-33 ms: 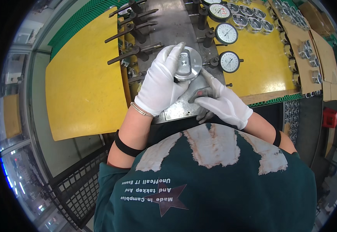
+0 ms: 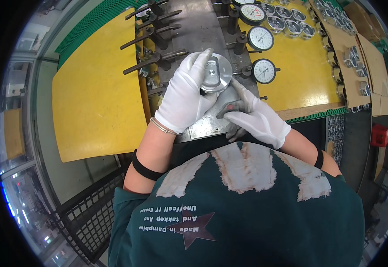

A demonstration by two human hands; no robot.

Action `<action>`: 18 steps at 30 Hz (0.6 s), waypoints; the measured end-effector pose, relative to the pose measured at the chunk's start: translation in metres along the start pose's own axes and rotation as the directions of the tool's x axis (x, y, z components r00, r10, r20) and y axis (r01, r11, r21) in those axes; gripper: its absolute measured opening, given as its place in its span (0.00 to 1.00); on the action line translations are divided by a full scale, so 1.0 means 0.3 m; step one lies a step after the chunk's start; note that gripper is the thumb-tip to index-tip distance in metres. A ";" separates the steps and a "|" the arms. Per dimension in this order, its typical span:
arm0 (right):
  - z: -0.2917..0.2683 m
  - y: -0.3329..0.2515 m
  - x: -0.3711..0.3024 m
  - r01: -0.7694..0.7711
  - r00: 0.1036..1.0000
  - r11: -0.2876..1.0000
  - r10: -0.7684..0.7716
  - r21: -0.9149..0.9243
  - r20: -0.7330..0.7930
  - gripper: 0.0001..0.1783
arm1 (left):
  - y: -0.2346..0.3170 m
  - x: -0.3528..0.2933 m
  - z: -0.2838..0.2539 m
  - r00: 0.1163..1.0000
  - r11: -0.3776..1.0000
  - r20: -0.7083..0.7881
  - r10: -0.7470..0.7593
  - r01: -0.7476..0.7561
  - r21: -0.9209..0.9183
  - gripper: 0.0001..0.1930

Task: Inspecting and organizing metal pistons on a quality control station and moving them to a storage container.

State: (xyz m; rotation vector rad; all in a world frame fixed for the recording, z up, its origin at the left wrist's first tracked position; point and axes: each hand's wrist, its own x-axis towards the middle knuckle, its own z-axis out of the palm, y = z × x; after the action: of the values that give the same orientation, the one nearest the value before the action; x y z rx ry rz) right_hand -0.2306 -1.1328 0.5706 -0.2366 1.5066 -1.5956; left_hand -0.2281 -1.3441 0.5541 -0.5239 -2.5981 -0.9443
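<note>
Where the left yellow board [image 2: 96, 89] lies: at ten o'clock from the middle of the view, flat, and no different from the picture just before.
Posts and rods: at eleven o'clock, dark upright posts [image 2: 159, 39] carry slanting rods [image 2: 140, 67] beside the grey metal bench [image 2: 200, 26].
Left hand: near twelve o'clock, the white-gloved left hand [image 2: 182, 91] has closed around the metal piece, fingers on its far left edge and thumb below.
Metal piece: between twelve and one, the round metal piece [image 2: 218, 73] sits in the left hand's grip above the bench, its recessed face showing. Nothing about it has visibly shifted or turned, so the work seems to stand at the same point, a steady hold.
Steel plate: below the piece, the bright steel plate [image 2: 209, 127] is partly hidden by the hands.
Right hand: between two and three, the right hand [image 2: 258, 120] is half curled, one fingertip at the piece's lower right rim. I cannot tell whether it presses there, or whether the other fingers hold anything; no change shows.
Dials: between one and two, round dials [image 2: 264, 71] line the bench's right side, none touched by a hand.
Rings: farther out that way, shiny metal rings [image 2: 292, 27] stand in rows on the right yellow board [image 2: 300, 89].
Red box: at three o'clock, near the rim, a red box [image 2: 380, 135].
</note>
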 end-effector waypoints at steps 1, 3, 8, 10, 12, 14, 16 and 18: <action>-0.001 0.001 0.000 -0.001 1.000 1.000 0.001 0.000 -0.001 0.46 | 0.000 0.000 0.001 1.000 1.000 0.001 0.000 0.000 -0.002 0.39; -0.002 0.003 0.001 -0.025 1.000 1.000 0.025 -0.004 -0.004 0.47 | 0.001 0.002 0.002 1.000 1.000 -0.007 -0.008 0.008 -0.001 0.38; -0.007 0.033 0.011 0.010 1.000 0.998 -0.011 -0.068 -0.012 0.46 | 0.007 -0.002 0.000 1.000 1.000 -0.003 -0.008 0.008 -0.001 0.38; -0.004 0.031 0.009 0.035 0.999 0.991 -0.039 -0.132 -0.024 0.46 | 0.013 -0.004 -0.002 1.000 1.000 -0.006 -0.010 0.010 -0.011 0.38; 0.003 0.010 0.005 0.022 0.998 0.983 -0.032 -0.182 -0.052 0.46 | 0.019 -0.001 -0.007 0.999 1.000 -0.030 -0.014 0.015 0.012 0.37; -0.005 0.024 -0.004 0.017 0.998 0.975 -0.031 -0.222 -0.061 0.46 | 0.026 -0.007 -0.011 0.999 0.999 -0.036 -0.018 0.017 -0.032 0.36; -0.004 0.054 0.003 0.112 0.981 0.955 -0.150 -0.274 -0.124 0.48 | 0.062 -0.006 -0.037 0.997 0.996 -0.015 -0.078 0.077 -0.040 0.33; 0.071 -0.001 -0.035 0.275 0.887 0.832 -0.413 -0.482 -0.208 0.51 | 0.074 -0.041 -0.079 0.909 0.746 0.193 -0.369 0.413 -0.522 0.32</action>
State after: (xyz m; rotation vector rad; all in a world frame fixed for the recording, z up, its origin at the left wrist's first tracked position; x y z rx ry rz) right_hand -0.2105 -1.1405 0.5804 -0.5726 2.1690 -1.5968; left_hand -0.2033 -1.3468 0.5784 -0.1279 -2.5210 -1.8865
